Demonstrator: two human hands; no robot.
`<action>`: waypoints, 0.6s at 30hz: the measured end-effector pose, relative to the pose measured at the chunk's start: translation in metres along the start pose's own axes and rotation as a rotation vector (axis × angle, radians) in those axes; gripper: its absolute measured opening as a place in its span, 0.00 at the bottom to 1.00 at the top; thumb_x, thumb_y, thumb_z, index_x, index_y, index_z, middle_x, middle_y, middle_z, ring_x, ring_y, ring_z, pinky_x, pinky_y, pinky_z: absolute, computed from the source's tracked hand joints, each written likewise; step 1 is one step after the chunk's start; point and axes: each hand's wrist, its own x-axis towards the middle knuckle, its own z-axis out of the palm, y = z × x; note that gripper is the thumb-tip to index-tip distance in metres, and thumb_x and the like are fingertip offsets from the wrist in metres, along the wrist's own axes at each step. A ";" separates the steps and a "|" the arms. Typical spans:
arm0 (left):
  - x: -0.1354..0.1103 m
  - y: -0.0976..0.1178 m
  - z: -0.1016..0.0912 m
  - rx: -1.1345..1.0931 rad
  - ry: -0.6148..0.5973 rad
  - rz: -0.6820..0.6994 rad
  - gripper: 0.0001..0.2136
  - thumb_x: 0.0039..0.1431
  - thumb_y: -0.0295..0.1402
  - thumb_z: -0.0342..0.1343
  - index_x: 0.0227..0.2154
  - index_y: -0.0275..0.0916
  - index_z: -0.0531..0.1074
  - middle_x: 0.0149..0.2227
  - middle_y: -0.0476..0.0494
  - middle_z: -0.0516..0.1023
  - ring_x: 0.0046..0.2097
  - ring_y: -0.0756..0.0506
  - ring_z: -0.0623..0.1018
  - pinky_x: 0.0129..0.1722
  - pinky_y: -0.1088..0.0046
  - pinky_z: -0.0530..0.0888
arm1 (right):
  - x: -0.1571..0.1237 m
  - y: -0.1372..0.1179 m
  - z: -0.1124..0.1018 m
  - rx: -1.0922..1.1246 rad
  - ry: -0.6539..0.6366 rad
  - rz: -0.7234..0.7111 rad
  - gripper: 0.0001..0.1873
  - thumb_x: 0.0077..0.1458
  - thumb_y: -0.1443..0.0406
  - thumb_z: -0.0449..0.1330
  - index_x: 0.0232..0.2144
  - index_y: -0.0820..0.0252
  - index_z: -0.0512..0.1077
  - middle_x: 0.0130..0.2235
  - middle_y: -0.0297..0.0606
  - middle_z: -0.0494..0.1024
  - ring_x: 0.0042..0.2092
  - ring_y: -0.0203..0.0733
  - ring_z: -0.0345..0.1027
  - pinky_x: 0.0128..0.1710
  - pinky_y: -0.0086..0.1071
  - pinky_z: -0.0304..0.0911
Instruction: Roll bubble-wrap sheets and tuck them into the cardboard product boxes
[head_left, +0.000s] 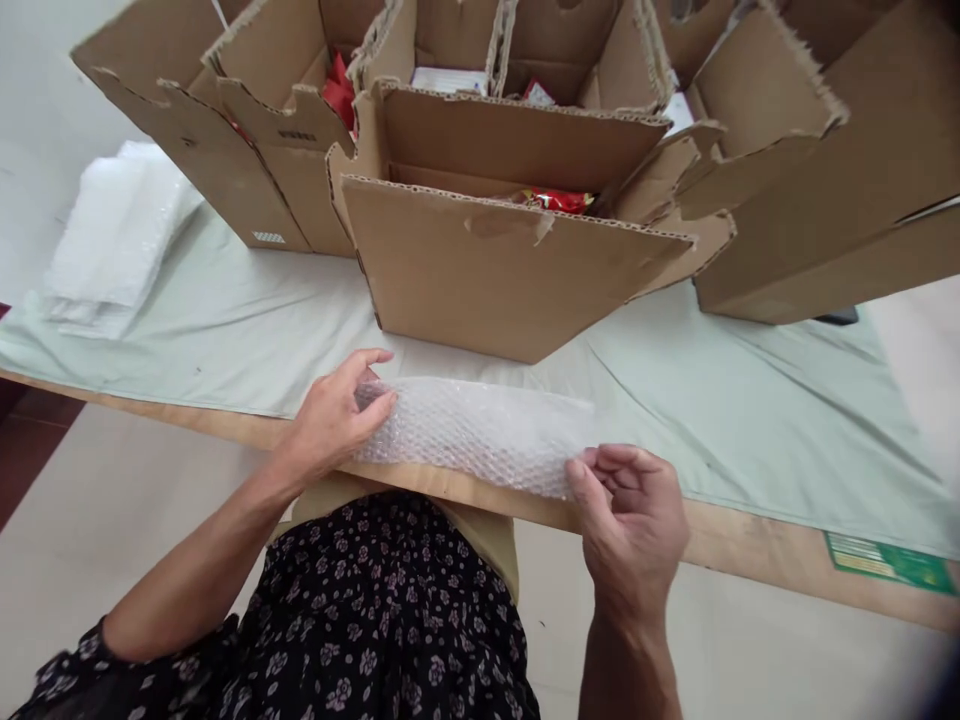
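Observation:
A strip of clear bubble wrap (pixel 480 430) lies along the front edge of the table, directly before me. At its left end is my left hand (pixel 341 410), the thumb on top of the plastic and the index finger stretched out past it; the other fingers are partly hidden behind the wrap. My right hand (pixel 634 510) pinches the near right corner between thumb and fingers, the rest curled in. Just beyond the wrap stands an open cardboard box (pixel 487 270), with a red shiny packet (pixel 559 201) inside.
More open cardboard boxes (pixel 285 190) stand behind and to both sides, some with red or white items inside. A stack of folded bubble wrap (pixel 112 235) lies at the far left. Pale green cloth (pixel 772 420) covers the table, and a green printed card (pixel 889 562) is at its right front edge.

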 end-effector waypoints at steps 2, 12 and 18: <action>0.012 -0.006 0.003 0.037 -0.027 0.002 0.31 0.56 0.41 0.58 0.62 0.36 0.69 0.38 0.43 0.82 0.34 0.44 0.78 0.37 0.65 0.75 | 0.002 0.006 -0.005 -0.070 -0.007 0.018 0.20 0.61 0.57 0.68 0.52 0.58 0.72 0.41 0.40 0.80 0.40 0.42 0.77 0.41 0.38 0.73; 0.007 -0.025 0.005 0.093 -0.001 -0.004 0.22 0.57 0.41 0.55 0.52 0.36 0.77 0.34 0.46 0.80 0.31 0.45 0.77 0.36 0.65 0.77 | 0.057 0.030 0.019 -0.609 -0.290 -0.296 0.20 0.66 0.55 0.59 0.54 0.59 0.74 0.63 0.53 0.74 0.62 0.65 0.67 0.55 0.61 0.67; -0.012 0.006 -0.009 0.159 0.280 0.383 0.05 0.62 0.25 0.54 0.35 0.41 0.73 0.40 0.46 0.81 0.42 0.45 0.82 0.43 0.66 0.79 | 0.055 -0.002 0.015 -0.272 -0.201 -0.424 0.01 0.66 0.66 0.60 0.39 0.55 0.72 0.52 0.42 0.81 0.58 0.56 0.74 0.56 0.57 0.69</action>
